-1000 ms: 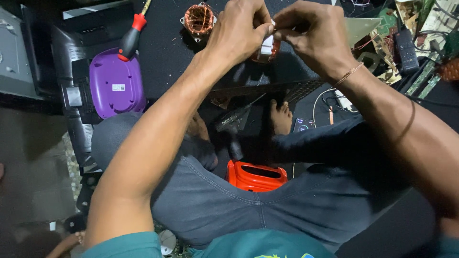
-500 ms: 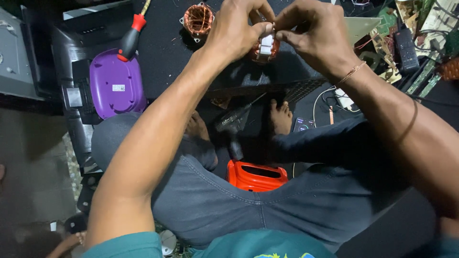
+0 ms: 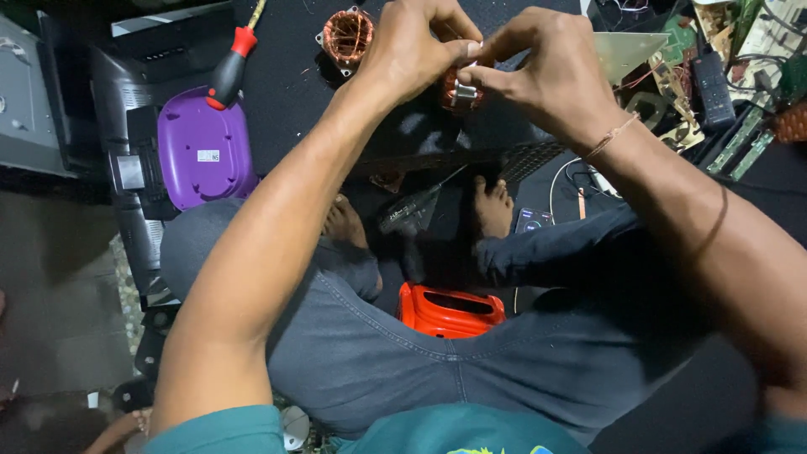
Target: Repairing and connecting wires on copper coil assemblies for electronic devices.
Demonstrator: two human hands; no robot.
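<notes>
My left hand and my right hand meet at the top middle, over a black work surface. Both pinch a small motor rotor with copper-red windings and a silvery metal core, held between the fingertips. Most of the rotor is hidden by my fingers. A second copper coil, a round stator winding, lies just left of my left hand on the black surface.
A red-and-black screwdriver and a purple plastic housing lie at the left. An orange plastic casing sits between my crossed legs. Circuit boards, cables and a black adapter crowd the right. A grey box stands far left.
Both hands stay on the rotor; fingers shift slightly, turning it between the fingertips. The view has drifted slightly.
</notes>
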